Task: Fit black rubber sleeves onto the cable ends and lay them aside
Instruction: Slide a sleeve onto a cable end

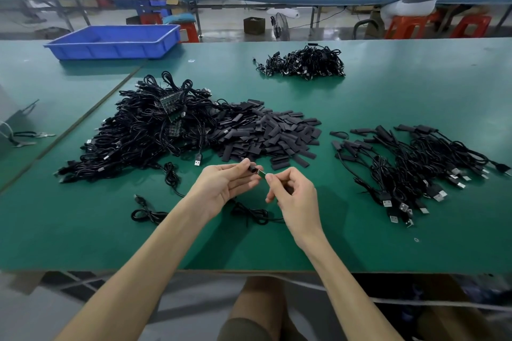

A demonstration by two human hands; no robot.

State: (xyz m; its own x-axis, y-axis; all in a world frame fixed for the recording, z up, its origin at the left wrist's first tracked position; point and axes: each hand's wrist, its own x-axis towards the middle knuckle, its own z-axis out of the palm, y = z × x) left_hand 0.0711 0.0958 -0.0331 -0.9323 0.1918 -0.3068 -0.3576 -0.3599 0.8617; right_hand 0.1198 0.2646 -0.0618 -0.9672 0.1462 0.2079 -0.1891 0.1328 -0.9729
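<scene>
From my remote seat I see both hands raised just above the green surface (360, 243), nearly meeting. The left hand (221, 185) pinches a black rubber sleeve (252, 169) between thumb and fingertips, its other fingers relaxed. The right hand (293, 196) pinches the cable end (263, 173) between thumb and forefinger, the rest of its fingers curled in. Sleeve and end meet in the gap between the two hands; I cannot tell how far the end sits inside the sleeve. The cable (249, 213) of that end lies coiled on the surface just under the hands.

Just beyond the hands spreads a heap of loose sleeves (277, 130), and it runs into a big tangle of bare cables (144, 133) beyond and to the left of the left hand. A spare coiled cable (146, 212) lies just left of the left forearm. Well to the right of the right hand lie the sleeved cables (410, 163), spread out. Far beyond both hands sits another cable pile (304, 63), and a blue tray (116, 41) stands far off past the left hand.
</scene>
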